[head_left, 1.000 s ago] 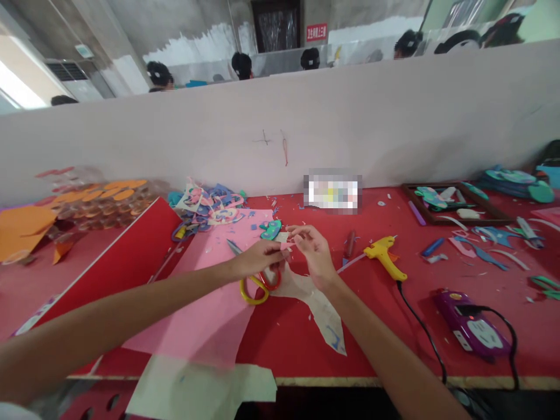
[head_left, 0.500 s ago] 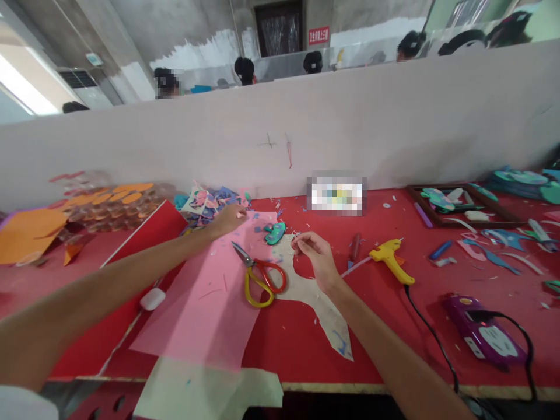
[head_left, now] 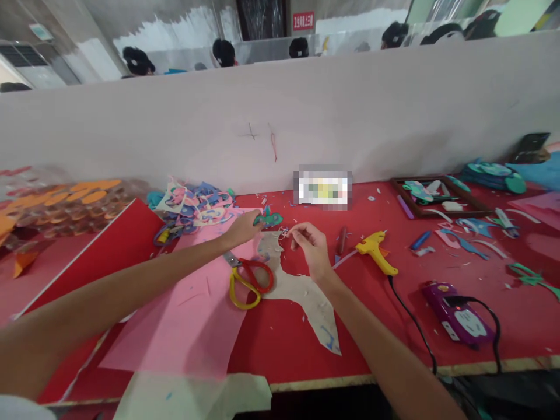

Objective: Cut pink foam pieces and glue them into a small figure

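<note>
My left hand (head_left: 243,228) reaches forward over the pink foam sheet (head_left: 192,303), and its fingertips touch a small teal foam cutout (head_left: 269,219) on the red table. My right hand (head_left: 308,248) hovers just right of it, fingers pinched on a tiny pale scrap that is too small to make out. Between and below the hands lie scissors (head_left: 245,280) with red and yellow handles, resting partly on a beige paper offcut (head_left: 306,294).
A yellow glue gun (head_left: 376,252) with a black cord lies to the right, near a purple power strip (head_left: 455,315). A heap of foam offcuts (head_left: 192,204) sits at the back left, a dark tray (head_left: 437,195) of pieces at the back right. A partition wall (head_left: 350,116) bounds the bench.
My left hand went from the middle to the offcut heap, then came right onto the teal cutout. My right hand stayed pinched near the beige paper. The view shifted slightly.
</note>
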A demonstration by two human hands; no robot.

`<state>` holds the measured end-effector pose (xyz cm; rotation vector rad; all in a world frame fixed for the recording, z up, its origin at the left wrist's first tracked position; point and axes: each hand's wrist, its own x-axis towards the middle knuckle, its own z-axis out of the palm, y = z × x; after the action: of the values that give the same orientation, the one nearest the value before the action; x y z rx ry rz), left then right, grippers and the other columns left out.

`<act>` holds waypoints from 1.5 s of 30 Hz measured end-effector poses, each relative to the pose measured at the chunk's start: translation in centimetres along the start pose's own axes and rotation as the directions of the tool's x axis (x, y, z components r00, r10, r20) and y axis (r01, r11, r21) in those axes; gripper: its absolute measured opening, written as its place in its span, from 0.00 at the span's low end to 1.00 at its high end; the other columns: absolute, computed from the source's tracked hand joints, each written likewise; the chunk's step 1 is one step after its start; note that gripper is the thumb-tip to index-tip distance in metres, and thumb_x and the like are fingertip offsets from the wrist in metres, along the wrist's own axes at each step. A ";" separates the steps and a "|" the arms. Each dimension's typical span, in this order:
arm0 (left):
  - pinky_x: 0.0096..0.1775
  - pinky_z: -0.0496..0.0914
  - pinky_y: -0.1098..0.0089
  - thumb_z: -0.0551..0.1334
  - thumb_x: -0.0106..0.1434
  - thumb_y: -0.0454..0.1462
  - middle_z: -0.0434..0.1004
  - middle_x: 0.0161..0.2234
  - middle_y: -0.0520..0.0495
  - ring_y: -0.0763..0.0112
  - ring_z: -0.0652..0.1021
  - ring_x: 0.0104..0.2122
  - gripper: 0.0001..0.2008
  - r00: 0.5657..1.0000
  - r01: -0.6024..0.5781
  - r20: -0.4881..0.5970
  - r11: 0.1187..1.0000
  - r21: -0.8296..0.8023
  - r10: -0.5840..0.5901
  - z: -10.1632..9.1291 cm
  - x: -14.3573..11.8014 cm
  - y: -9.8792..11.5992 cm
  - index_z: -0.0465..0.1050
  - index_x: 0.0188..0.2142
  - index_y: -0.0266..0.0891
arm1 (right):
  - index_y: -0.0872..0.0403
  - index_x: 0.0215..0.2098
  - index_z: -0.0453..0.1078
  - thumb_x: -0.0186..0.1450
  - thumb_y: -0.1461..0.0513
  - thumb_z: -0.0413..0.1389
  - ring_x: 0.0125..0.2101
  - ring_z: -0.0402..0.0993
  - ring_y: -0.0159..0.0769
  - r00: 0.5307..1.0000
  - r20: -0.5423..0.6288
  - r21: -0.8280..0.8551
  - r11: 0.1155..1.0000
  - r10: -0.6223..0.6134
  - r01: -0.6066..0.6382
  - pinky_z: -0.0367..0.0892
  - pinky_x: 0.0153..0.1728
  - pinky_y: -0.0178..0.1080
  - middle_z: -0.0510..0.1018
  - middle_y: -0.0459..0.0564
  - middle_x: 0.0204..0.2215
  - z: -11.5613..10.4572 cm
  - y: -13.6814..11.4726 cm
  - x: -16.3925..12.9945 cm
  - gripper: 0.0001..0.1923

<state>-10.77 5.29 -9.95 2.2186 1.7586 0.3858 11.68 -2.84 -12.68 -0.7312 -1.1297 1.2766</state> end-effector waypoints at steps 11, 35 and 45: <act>0.35 0.68 0.74 0.63 0.61 0.53 0.73 0.40 0.45 0.74 0.74 0.35 0.25 0.933 0.084 0.319 0.762 -0.643 0.166 1.5 2.8 5.0 0.69 0.47 0.35 | 0.57 0.35 0.69 0.65 0.54 0.58 0.24 0.67 0.26 1.000 0.015 -0.002 1.000 -0.024 0.024 0.64 0.28 0.32 0.74 0.48 0.31 0.6 0.1 -0.7 0.14; 0.44 0.66 0.70 0.61 0.66 0.33 0.73 0.41 0.42 0.69 0.72 0.41 0.04 0.688 -0.725 0.308 0.637 0.262 0.657 4.8 2.7 3.4 0.73 0.38 0.34 | 0.57 0.35 0.71 0.64 0.56 0.56 0.28 0.67 0.28 0.994 0.109 -0.130 0.992 0.012 0.003 0.64 0.30 0.32 0.75 0.50 0.33 1.2 1.1 -1.2 0.11; 0.51 0.63 0.64 0.52 0.65 0.24 0.73 0.46 0.37 0.62 0.72 0.48 0.15 0.862 -0.496 0.307 0.546 0.675 0.404 -4.3 5.7 -1.4 0.74 0.45 0.33 | 0.57 0.36 0.69 0.65 0.54 0.55 0.25 0.67 0.27 0.990 0.136 -0.148 0.989 0.048 -0.027 0.63 0.28 0.32 0.74 0.48 0.31 1.6 1.2 -1.6 0.13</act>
<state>-12.41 11.36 -6.37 3.1974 1.3673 -0.4836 9.90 -4.39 -13.63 -0.7842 -1.3397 1.3026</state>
